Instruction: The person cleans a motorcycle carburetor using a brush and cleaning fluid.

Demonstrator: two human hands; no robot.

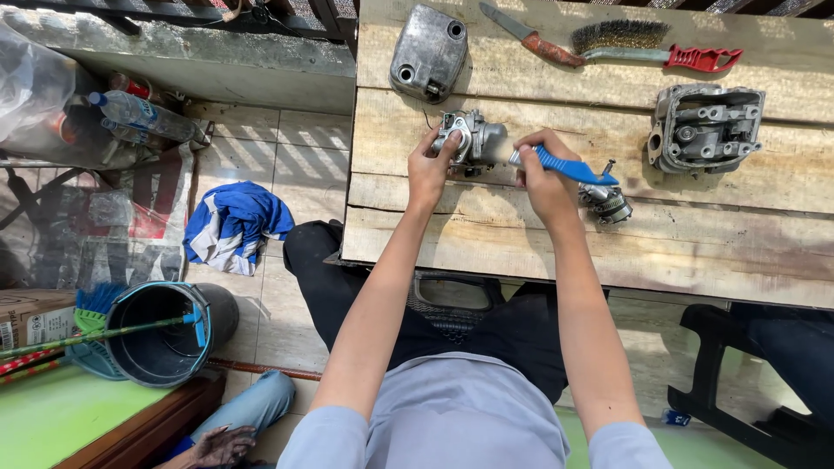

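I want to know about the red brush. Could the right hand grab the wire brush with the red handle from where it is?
Probably yes. The wire brush lies bare on the wooden table, nothing blocking it. But the right hand is gripping a blue-handled brush first.

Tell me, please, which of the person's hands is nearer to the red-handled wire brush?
Right. The right hand is below and left of the wire brush; the left hand is farther left, on the small engine part.

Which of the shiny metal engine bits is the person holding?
The small carburettor, gripped by the left hand while the right hand brushes it. The rounded cover and finned cylinder head lie untouched.
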